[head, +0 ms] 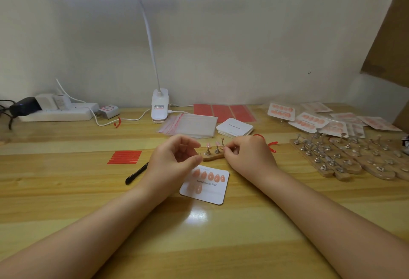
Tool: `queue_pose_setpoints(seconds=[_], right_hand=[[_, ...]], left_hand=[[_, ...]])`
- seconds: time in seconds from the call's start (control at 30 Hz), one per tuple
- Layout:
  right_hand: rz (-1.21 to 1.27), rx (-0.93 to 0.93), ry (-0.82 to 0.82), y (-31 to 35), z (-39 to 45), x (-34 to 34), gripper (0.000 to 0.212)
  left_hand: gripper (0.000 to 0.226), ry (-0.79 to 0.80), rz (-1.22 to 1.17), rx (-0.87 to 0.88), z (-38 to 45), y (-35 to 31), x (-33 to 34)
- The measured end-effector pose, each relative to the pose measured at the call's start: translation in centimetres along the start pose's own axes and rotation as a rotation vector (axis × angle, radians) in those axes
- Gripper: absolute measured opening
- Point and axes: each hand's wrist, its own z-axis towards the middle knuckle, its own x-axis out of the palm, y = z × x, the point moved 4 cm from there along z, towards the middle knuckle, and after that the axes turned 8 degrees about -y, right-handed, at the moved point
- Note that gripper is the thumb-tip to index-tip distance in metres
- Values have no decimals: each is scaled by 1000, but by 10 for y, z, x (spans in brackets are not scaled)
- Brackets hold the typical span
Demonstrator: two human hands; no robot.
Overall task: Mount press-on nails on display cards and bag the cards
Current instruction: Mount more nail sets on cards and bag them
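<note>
A white display card (211, 194) printed "Handmade Nail" lies on the wooden desk in front of me. It carries several pink press-on nails (210, 176), a full upper row and two below. Just behind it stands a small wooden holder (213, 157) with metal pegs, and two of the pegs bear pink nails (208, 145). My left hand (174, 159) hovers loosely curled at the holder's left end, with the thumb tip touching it. At the rightmost peg my right hand (245, 155) pinches a small nail between thumb and fingertips. The nail itself is mostly hidden.
Behind the holder lie clear bags (188, 125), blank cards (234, 127) and red adhesive sheets (223, 111). Red strips (125, 157) and a black tool (136, 173) sit left. Bagged cards (309, 119) and several pegged holders (332, 161) crowd the right. A clip lamp (159, 106) and power strip (57, 113) stand at the back.
</note>
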Motion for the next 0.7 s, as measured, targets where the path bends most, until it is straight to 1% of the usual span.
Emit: queue_pose_setpoints(seconds=[0.07,0.2,0.27,0.37,0.47,0.57,0.7], right_hand=[[7,11,-10,0,0,0,19],[-13,13,8,2,2,2,27],[-28,11,22,4,2,3,24],[-6,27,6,2,3,4,16],[25,57,-9,0,2,3,13],[18,47,-10,0,2,3,14],[-37,11,11,3,1,3,21]], left_hand=[[23,5,-6,1,0,0,0],[22,24,-21,9,0,1,1],[20,34,-17,4,1,2,1],[18,37,-13,1,1,3,2],[17,36,-17,-7,1,4,2],[16,32,-38,-19,0,4,2],[17,21,-53,-16,0,4,2]])
